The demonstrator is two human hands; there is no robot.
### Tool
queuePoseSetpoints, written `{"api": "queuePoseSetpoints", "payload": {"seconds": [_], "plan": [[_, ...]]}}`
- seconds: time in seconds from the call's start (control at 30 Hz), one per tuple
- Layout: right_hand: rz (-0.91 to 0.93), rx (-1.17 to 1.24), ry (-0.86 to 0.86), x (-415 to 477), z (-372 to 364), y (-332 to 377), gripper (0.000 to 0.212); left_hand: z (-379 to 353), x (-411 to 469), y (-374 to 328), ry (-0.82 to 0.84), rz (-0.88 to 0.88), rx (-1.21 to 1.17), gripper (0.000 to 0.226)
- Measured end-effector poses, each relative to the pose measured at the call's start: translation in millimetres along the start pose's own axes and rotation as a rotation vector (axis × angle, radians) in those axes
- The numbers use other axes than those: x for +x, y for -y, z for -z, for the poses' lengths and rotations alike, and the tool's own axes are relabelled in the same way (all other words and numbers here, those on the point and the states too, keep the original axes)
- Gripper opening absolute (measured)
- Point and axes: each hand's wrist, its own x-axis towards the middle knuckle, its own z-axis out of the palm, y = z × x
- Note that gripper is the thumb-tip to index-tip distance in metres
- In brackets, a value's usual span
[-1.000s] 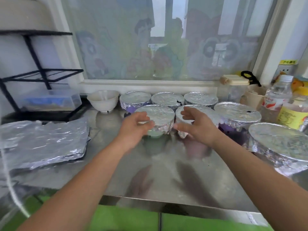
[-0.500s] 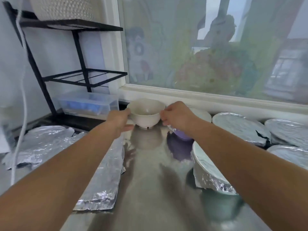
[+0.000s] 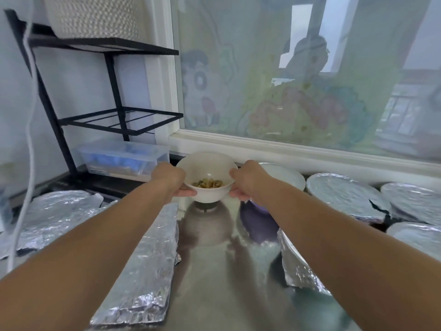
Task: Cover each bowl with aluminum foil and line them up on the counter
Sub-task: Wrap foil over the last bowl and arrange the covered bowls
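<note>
We hold uncovered white bowl [image 3: 207, 185] at bench [image 3: 214, 283] far edge; left hand [image 3: 168, 177] and right hand [image 3: 249, 181], fingers curled, grip opposite rim sides. We judge bowl rigid, breakable, smooth, light: grip under rim, keep level.

Left hand [image 3: 170, 176] and right hand [image 3: 248, 178] grip opposite rims of an uncovered white bowl [image 3: 207, 177] holding greenish food, foil sheets [image 3: 140, 266] below the left hand.
</note>
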Motion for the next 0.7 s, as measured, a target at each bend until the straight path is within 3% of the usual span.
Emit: {"api": "queuePoseSetpoints", "payload": {"seconds": [0.23,0.4,0.7], "plan": [[0.042,-0.067,0.029,-127.9,27.1,4.0,0.038,57.6,-125.6,-3.9,0.107,-0.093,0.059,0.023],[0.039,-0.108,0.066,-238.4,46.8,-18.0,0.035,82.3,-236.2,15.5,0.14,-0.137,0.132,0.013],[-0.095,-0.123,-0.067,-362.5,126.2,-111.1,0.036,13.9,-357.3,71.1,0.432,-0.053,0.091,0.01]]}}
